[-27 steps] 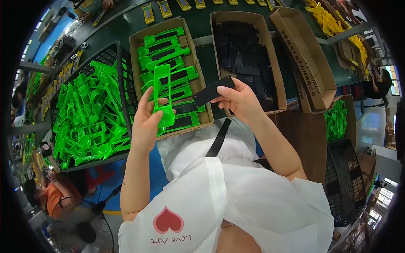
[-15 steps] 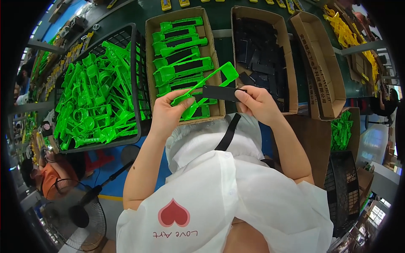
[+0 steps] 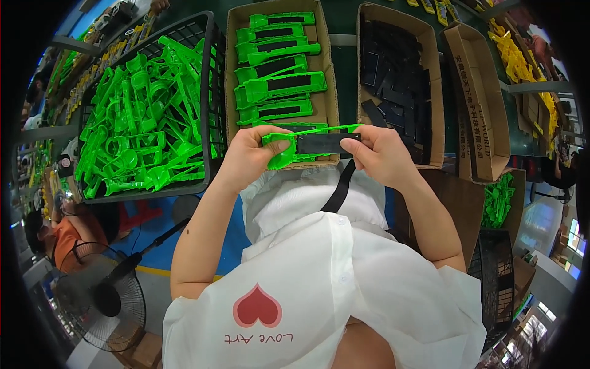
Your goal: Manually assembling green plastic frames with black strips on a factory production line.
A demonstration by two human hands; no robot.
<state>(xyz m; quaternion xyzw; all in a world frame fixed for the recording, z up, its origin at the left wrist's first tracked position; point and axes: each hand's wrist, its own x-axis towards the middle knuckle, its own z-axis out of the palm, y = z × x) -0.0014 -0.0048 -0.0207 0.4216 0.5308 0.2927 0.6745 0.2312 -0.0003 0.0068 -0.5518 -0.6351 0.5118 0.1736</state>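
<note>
Between my hands is a green plastic frame [image 3: 281, 156] with a black rectangular plate [image 3: 319, 144] lying along it. My left hand [image 3: 255, 150] pinches the wide left end of the frame. With thumb and fingers, my right hand [image 3: 378, 150] grips the plate's right end, and its fingers also reach the frame's far right end. Just beyond my hands, an open cardboard box [image 3: 334, 92] holds several green frames [image 3: 279, 87] with black plates in them, laid in a row. How far the held plate sits inside the frame I cannot tell.
A black basket [image 3: 212, 92] heaped with green plastic parts [image 3: 144, 117] stands at left. Right of the middle, a cardboard box [image 3: 435, 92] holds loose black plates [image 3: 393, 80]. Beside it leans a narrow carton [image 3: 476, 104]. A fan [image 3: 107, 298] stands lower left.
The green frame has swung from a slant to nearly level, and the black plate now lies along it. My right hand's fingers have come to the frame's right end.
</note>
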